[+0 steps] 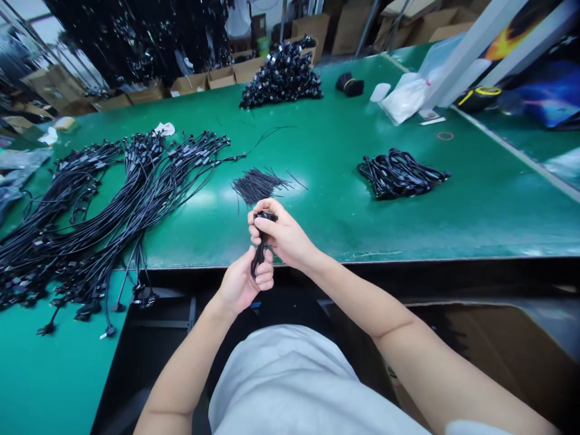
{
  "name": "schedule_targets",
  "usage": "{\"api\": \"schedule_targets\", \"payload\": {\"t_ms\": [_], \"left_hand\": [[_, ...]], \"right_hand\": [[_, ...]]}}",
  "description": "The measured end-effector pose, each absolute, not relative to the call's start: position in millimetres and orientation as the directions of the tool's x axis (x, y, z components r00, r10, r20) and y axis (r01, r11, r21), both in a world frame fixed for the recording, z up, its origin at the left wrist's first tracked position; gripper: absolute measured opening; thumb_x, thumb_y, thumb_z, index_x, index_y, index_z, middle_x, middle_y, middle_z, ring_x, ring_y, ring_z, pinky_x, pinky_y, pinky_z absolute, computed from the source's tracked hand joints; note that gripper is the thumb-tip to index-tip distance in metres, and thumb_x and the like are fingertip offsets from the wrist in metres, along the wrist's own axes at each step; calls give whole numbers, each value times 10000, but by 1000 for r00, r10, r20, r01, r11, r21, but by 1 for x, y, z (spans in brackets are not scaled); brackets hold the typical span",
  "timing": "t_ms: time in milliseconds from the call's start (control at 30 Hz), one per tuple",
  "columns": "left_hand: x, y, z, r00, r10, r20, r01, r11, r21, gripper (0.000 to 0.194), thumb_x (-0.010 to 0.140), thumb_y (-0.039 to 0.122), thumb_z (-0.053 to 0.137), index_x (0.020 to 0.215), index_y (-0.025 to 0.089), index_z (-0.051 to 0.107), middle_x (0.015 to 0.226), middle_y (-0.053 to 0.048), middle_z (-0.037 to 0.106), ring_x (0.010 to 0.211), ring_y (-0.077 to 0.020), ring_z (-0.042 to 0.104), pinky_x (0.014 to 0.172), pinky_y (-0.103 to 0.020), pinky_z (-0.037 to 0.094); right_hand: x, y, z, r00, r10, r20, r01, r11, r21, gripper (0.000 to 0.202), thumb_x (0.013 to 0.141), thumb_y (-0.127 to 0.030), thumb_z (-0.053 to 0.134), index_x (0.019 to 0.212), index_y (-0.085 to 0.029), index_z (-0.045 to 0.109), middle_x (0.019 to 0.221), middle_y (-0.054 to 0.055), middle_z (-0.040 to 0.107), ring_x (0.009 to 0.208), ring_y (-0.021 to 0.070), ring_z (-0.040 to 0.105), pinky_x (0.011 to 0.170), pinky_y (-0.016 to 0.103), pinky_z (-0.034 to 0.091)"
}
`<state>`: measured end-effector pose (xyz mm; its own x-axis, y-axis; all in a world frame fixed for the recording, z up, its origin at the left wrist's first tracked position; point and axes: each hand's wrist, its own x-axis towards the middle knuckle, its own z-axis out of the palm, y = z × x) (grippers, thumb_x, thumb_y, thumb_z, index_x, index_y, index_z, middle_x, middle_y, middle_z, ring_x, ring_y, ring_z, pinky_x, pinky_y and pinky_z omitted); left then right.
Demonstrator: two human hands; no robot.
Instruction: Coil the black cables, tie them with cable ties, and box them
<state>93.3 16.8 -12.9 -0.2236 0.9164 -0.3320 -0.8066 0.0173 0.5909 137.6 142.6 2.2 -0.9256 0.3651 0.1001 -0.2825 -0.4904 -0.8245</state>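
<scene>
A folded black cable (258, 258) is held between my two hands, just over the front edge of the green table. My left hand (248, 279) is closed around its lower part. Above it, my right hand (283, 232) grips the cable's upper end with thumb and fingers. Part of the cable is hidden inside the fingers. Just beyond my hands lies a small pile of short black ties (259, 184). To the right is a stack of folded black cables (399, 174).
Long black cables with plugs (149, 181) spread over the left side. A heap of bundled cables (285, 72) stands at the back, beside a banded black bundle (350, 84). White plastic bags (405, 96) and a metal post (471, 57) are at the right. Cardboard boxes line the far side.
</scene>
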Motion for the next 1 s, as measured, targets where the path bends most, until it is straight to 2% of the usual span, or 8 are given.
{"api": "schedule_targets", "payload": {"t_ms": [133, 233, 400, 467, 567, 733, 900, 1000], "left_hand": [[99, 29, -16, -330, 854, -403, -763, 10, 647, 419, 852, 509, 607, 698, 168, 418, 528, 104, 158, 399, -31, 89, 329, -126, 128], [94, 28, -20, -350, 838, -418, -667, 90, 739, 507, 744, 602, 689, 704, 168, 429, 521, 115, 172, 408, -21, 99, 343, -124, 131], [77, 26, -28, -254, 869, -424, -322, 337, 884, 492, 836, 616, 571, 788, 127, 553, 534, 77, 325, 418, -29, 229, 389, -149, 228], [74, 28, -29, -239, 907, -346, -199, 303, 932, 460, 876, 577, 540, 964, 129, 604, 674, 4, 529, 527, -74, 462, 524, -196, 427], [66, 28, -29, -390, 883, -262, -153, 218, 964, 541, 878, 565, 540, 1236, 161, 539, 1106, -108, 631, 956, -196, 625, 891, -325, 497], [37, 8, -28, -559, 788, -256, -28, 290, 957, 511, 869, 548, 542, 1174, 142, 596, 1104, -127, 653, 1022, -248, 618, 957, -376, 467], [-8, -21, -30, -686, 722, -88, 342, 426, 838, 374, 922, 449, 461, 1160, 198, 604, 1123, -97, 653, 1052, -249, 603, 981, -388, 438], [-53, -41, -26, -772, 617, 150, 609, 653, 450, 359, 940, 346, 433, 1228, 174, 560, 1160, -132, 615, 1059, -281, 573, 953, -411, 441]], "right_hand": [[140, 151, -5, -910, 410, 64, -268, -461, -846, 269, 839, -250, 602, 1053, -248, 440, 843, -41, 480, 616, 70, 482, 592, 214, 456], [154, 171, -6, -846, 395, 358, -329, 141, -934, 226, 880, -278, 568, 1095, -234, 518, 1075, 51, 560, 957, 176, 574, 850, 360, 489], [192, 193, -14, -857, -154, 492, -287, 936, -205, 233, 959, -366, 526, 1109, -214, 619, 1220, 98, 588, 1193, 255, 472, 1071, 472, 287], [202, 207, -21, -930, -155, 332, -203, 973, -114, 234, 982, -344, 474, 1014, -191, 648, 967, 80, 654, 965, 216, 564, 936, 383, 402], [222, 262, -23, -908, 267, 322, 217, 959, -183, 230, 973, -291, 468, 1064, -184, 651, 911, 88, 662, 860, 214, 582, 790, 322, 440], [274, 389, -2, -371, 881, 295, 872, 440, -217, 409, 977, -306, 416, 1328, -133, 534, 1190, 195, 608, 1016, 268, 578, 827, 339, 404], [291, 433, -15, -458, 885, 83, 880, 465, -100, 453, 968, -313, 401, 1103, 16, 682, 1032, 335, 625, 947, 339, 582, 718, 404, 372], [289, 440, -33, -458, 839, 292, 877, 480, -4, 524, 941, -433, 383, 1182, -59, 662, 1129, 313, 606, 951, 366, 575, 620, 436, 356]]}}
